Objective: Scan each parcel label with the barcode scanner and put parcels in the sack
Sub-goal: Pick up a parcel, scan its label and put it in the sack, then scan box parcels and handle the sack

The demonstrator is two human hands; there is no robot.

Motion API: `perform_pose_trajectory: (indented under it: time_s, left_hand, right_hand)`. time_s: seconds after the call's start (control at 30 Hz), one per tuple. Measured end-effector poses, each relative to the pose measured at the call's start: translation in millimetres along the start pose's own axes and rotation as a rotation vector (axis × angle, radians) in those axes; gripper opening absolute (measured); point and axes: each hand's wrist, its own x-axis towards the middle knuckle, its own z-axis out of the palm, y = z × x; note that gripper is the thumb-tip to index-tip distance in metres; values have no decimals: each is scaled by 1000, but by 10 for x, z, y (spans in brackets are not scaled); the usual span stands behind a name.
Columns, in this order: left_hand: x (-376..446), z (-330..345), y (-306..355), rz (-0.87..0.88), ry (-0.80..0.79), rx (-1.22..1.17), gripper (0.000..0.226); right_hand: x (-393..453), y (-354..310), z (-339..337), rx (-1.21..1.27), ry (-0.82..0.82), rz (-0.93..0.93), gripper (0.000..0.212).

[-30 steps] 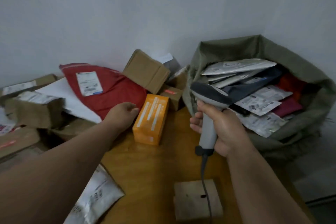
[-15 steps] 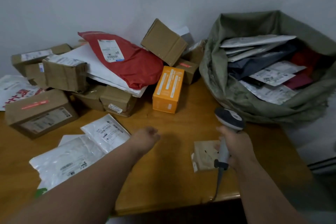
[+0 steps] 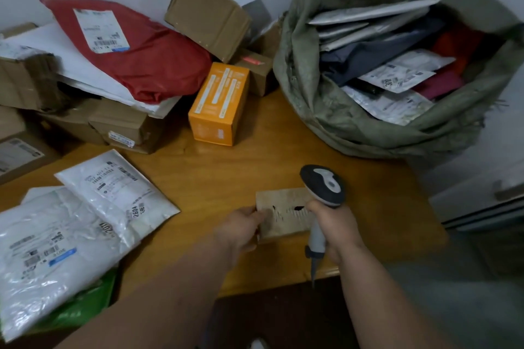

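Hands are both engaged near the front edge of the tabletop (image 3: 198, 178). Right hand (image 3: 336, 228) grips the scanner (image 3: 321, 193) by its pale handle, fingers wrapped tight round it; the dark head stands above the fist and points away from the person, the cable hanging down past the table edge. Left hand (image 3: 241, 228) holds the left edge of a small brown parcel (image 3: 283, 212), thumb on top and fingers curled at the edge; how far they reach beneath cannot be told. The parcel lies flat on the wood between the two hands, its right end touching or passing behind the scanner handle. Dark marks show on its top face; no label can be read.

Sack (image 3: 312, 99), olive green, stands open at the far right of the tabletop, already holding white, grey, navy and red mailers, well apart from the held parcel.

Orange box (image 3: 219, 102) stands mid-table, just beside a heap of brown cartons. Red mailer (image 3: 147, 54) with a white label lies on top of that heap, a tilted carton (image 3: 207, 13) behind it against the wall. White mailers (image 3: 119, 187), labels up, overlap at the near left, a green bag (image 3: 82, 306) beneath them.
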Motion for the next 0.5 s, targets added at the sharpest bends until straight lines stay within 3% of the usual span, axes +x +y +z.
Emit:
perform_pose_trajectory:
  time_s: [0.1, 0.27, 0.4, 0.5]
  left_hand:
    - [12, 11, -42, -27, 48, -127, 20]
    - [-23, -235, -56, 63, 103, -435, 45]
    - [-220, -476, 59, 95, 131, -582, 56]
    - [-453, -648, 107, 161, 123, -638, 49]
  right_hand:
    - [-49, 44, -7, 61, -52, 14, 15]
    - [-166, 74, 27, 306, -83, -19, 20]
    - [-285, -25, 111, 420, -141, -87, 7]
    - [-420, -156, 213, 444, -205, -151, 27]
